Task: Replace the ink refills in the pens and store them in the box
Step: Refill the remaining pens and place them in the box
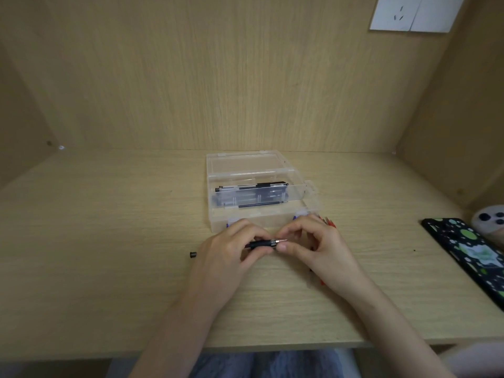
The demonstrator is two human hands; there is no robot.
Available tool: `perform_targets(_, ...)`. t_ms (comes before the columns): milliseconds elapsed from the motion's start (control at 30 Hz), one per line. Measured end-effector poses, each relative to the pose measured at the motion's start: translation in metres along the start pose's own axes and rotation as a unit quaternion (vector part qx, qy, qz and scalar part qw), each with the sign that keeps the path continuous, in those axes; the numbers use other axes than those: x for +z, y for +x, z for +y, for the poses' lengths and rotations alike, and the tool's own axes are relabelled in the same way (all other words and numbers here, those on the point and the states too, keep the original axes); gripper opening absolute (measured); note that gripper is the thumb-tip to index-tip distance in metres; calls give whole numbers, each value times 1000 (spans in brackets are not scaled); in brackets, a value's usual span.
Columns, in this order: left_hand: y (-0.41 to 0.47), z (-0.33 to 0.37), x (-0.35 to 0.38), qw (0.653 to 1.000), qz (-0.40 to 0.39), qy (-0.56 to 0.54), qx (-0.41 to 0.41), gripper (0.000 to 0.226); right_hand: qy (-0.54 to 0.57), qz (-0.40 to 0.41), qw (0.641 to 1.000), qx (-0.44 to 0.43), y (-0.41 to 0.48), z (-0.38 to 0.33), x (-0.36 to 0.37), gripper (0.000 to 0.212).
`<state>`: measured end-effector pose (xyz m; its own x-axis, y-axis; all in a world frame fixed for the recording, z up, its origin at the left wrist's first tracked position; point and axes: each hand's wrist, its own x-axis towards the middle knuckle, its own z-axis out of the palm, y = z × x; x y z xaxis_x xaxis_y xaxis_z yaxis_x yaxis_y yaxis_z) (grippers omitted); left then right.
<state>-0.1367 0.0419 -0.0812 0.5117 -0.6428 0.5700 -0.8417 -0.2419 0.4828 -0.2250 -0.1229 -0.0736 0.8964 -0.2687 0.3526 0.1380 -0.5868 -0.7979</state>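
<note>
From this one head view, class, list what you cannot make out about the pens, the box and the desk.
All in the head view:
1. pen: barrel mostly hidden inside the left hand.
2. Whether the right hand pinches the pen's tip: too small.
3. red things: mostly hidden behind the right hand.
4. box contents: blurred by its clear wall; pen count unclear.
5. phone: cut off by the right edge.
6. small black piece: too small to identify.

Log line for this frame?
left hand: holds pen | right hand: pinches its tip | box: open, pens inside
</note>
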Motion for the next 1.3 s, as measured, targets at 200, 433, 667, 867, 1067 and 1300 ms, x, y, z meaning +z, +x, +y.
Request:
perform_targets(200, 1, 2, -1, 1000, 3, 7, 5, 15, -7, -15, 1000, -15, 1, 1, -1, 11)
perform_targets(433, 1, 1, -1, 1000, 0, 6, 9, 20, 20, -28, 999, 3, 1, 1, -1, 13)
perform_targets(667, 0, 2, -2, 1000, 1, 10, 13, 21, 33, -24, 999, 15, 0, 1, -1, 22)
perform_targets(867, 0, 1, -1, 1000, 7, 7, 14, 24, 28, -27, 999, 10, 0, 0, -1, 18)
perform_targets(1067, 0, 1, -1, 1000, 4, 14, 10, 23, 22, -20, 1000, 10, -1, -2, -2, 7)
perform_targets(1300, 0, 2, -3, 998, 52, 15, -39, 12, 29, 56, 998, 24, 1, 3, -6, 12)
